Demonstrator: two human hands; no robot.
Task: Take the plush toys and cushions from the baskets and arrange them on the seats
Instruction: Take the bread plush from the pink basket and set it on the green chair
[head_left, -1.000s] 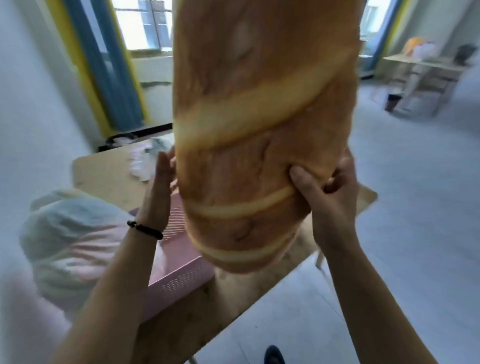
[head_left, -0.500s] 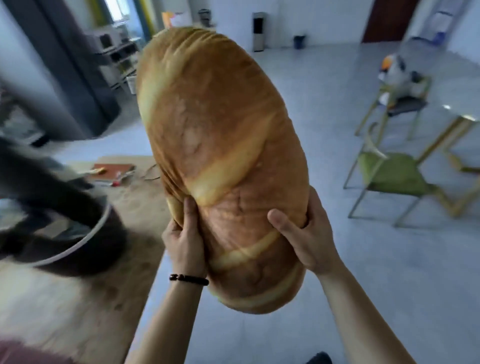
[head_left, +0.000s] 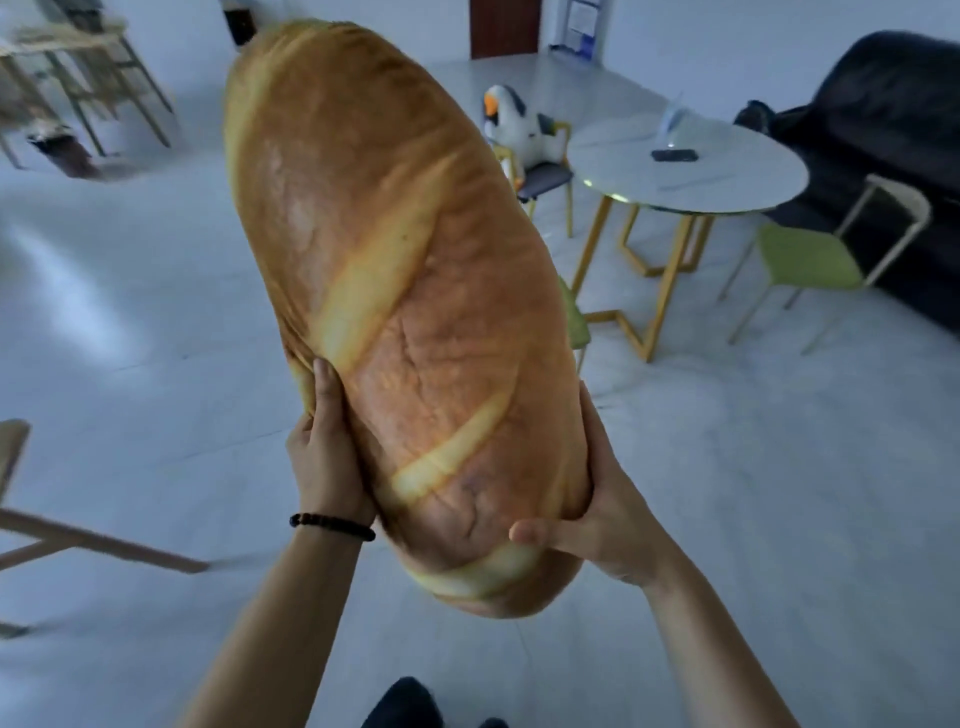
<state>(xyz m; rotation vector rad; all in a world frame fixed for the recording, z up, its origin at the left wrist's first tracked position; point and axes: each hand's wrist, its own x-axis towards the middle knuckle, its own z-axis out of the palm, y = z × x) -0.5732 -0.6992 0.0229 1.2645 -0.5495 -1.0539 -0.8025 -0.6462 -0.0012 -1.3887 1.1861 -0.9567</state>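
A big bread-loaf cushion (head_left: 405, 291), golden brown with pale diagonal slashes, stands upright in front of me and fills the middle of the view. My left hand (head_left: 324, 457) grips its lower left side; a black bead bracelet sits on that wrist. My right hand (head_left: 597, 509) clasps its lower right end, thumb across the front. A white plush goose (head_left: 511, 127) with an orange beak sits on a dark-seated chair (head_left: 545, 179) behind the cushion.
A round white table (head_left: 691, 166) on yellow legs stands to the right with a dark phone on it. A green chair (head_left: 810, 260) is beside it, another green seat (head_left: 574, 317) peeks out behind the cushion. A black sofa (head_left: 883, 130) fills the far right. Wooden legs (head_left: 93, 540) cross the left.
My view has swung right, from the wooden table with the pink basket to the round table and chairs. Both hands have kept hold of the cushion, the right thumb shifting lower.
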